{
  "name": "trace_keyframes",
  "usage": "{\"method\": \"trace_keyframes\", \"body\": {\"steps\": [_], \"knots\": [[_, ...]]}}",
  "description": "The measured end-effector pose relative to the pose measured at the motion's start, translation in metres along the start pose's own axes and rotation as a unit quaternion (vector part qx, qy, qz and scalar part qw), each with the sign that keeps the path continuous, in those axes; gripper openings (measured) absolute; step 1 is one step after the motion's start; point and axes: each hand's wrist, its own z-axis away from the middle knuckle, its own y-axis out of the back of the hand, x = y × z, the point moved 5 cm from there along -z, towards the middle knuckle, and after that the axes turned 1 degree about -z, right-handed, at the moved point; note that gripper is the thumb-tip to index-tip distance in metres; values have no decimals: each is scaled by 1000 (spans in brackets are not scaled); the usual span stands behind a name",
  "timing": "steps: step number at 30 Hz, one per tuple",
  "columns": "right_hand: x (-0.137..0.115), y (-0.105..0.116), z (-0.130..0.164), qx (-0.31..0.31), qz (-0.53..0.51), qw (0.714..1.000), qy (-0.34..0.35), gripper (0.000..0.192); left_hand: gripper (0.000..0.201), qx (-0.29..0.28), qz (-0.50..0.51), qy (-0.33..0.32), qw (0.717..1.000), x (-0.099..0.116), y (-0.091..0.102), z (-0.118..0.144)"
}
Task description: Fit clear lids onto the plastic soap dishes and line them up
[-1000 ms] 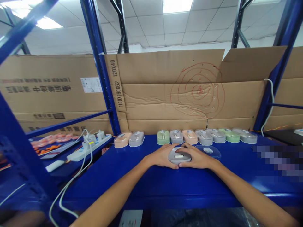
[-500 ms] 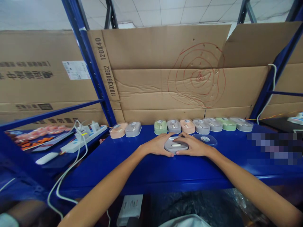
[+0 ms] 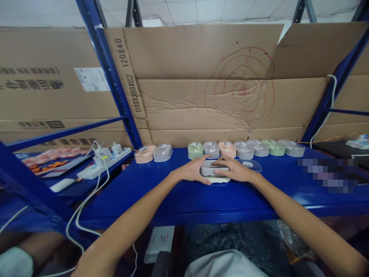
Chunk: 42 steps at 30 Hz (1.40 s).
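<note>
Both of my hands grip a grey oval case on the blue shelf. My left hand holds its left end and my right hand covers its right end and top. The case is tipped up off the shelf, and a pale cream part shows beneath it. A clear oval lid lies just right of my right hand. Behind my hands stands a row of similar cases, among them a green case, a grey one and a peach one.
A peach case and a grey case sit apart at the left of the row. A white power strip with cables lies on the left shelf. Cardboard walls the back. A blue upright stands left of centre.
The grey case lay flat between my hands with its top facing up; now it is tipped up, showing a cream part below. The view has tilted downward.
</note>
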Motion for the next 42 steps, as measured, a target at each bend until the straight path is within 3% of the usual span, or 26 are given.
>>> {"method": "trace_keyframes", "body": {"steps": [5,10,15,19,22,26,33,42], "knots": [[4,19,2,35,22,999,-7,55,127,13,31,-26,999,7,3,1],[11,61,16,96,31,994,-35,51,122,0,4,2,1000,-1,0,-1],[27,107,61,134,34,988,-71,48,86,-33,-65,2,997,-5,0,0],[40,120,111,141,23,983,-114,53,81,-30,-78,-9,996,-2,2,0],[36,112,136,113,20,986,-117,56,83,-30,-77,1,997,-2,1,-1],[13,92,142,82,7,993,-82,55,82,-18,-81,3,997,-1,2,-1],[-27,50,105,20,25,999,-2,65,79,-8,-118,4,993,-7,2,-3],[-41,15,59,-43,127,990,35,67,67,-14,-118,-15,993,-10,5,-6]]}}
